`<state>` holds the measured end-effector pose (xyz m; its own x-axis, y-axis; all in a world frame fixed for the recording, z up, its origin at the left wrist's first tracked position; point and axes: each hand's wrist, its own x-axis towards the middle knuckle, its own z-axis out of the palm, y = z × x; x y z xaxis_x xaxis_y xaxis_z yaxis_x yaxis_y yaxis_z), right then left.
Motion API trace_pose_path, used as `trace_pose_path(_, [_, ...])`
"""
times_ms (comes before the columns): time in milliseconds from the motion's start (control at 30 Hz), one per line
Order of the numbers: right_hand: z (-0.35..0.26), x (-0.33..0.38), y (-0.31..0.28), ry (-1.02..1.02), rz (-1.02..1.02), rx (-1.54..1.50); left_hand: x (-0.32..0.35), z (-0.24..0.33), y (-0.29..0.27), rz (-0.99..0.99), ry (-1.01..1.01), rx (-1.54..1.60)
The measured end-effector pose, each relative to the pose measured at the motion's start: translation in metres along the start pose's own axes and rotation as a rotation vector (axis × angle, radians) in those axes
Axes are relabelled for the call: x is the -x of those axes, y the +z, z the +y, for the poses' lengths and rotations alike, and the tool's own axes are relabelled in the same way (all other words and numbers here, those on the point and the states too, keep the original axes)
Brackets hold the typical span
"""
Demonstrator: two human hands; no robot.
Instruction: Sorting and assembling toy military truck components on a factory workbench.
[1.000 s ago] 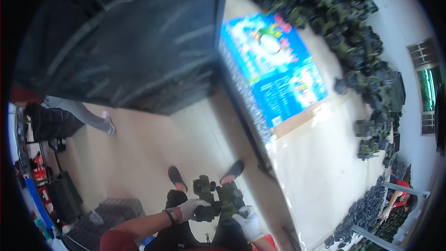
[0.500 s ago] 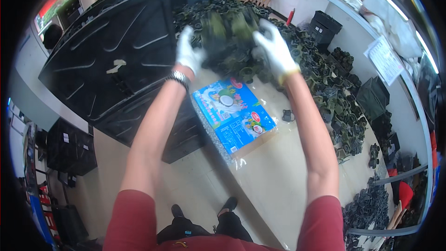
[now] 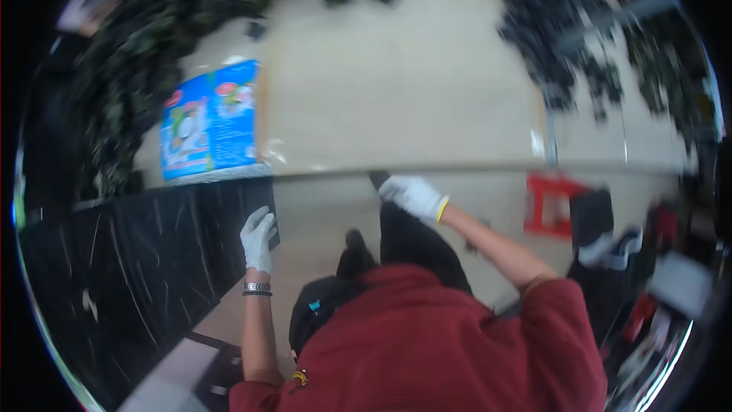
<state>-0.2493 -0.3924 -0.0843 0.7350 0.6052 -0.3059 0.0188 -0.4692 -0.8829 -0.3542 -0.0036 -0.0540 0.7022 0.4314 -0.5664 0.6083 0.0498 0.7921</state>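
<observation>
My left hand [image 3: 258,241], in a white glove, is beside the edge of a large black crate [image 3: 137,259]. Its fingers are loosely bent and a little apart, with nothing seen in them; whether they touch the crate I cannot tell. Lower and nearer the table's front edge, my right hand [image 3: 414,198], gloved too, hovers over my dark-trousered leg. Motion smears its fingers, which point left toward a small dark shape, perhaps my shoe. Dark green moulded parts [image 3: 175,8] lie heaped on the table [image 3: 404,84], out of reach of both hands.
A blue printed carton sheet [image 3: 213,126] lies at the table's left front. Dark grey parts [image 3: 545,23] are piled at the far right. A red stool [image 3: 545,202] stands beyond the table's front edge, on the right.
My view has swung right along the table. Both hands have come away from the heap of green parts, back toward my body, and now hang lower near the table's front edge.
</observation>
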Motion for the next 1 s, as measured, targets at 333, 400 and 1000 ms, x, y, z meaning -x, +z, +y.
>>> trace_pose_path(333, [0.202, 0.489, 0.236, 1.3, 0.485, -0.131, 0.086, -0.116, 0.019, -0.354, -0.188, -0.467])
trace_pose_path(400, [0.188, 0.519, 0.288, 1.41, 0.559, -0.372, 0.093, -0.11, 0.038, -0.423, -0.143, -0.58])
trace_pose_path(1000, [0.505, 0.7, 0.224, 1.462, 0.663, 0.017, 0.264, -0.354, 0.456, -1.192, 0.132, -1.458])
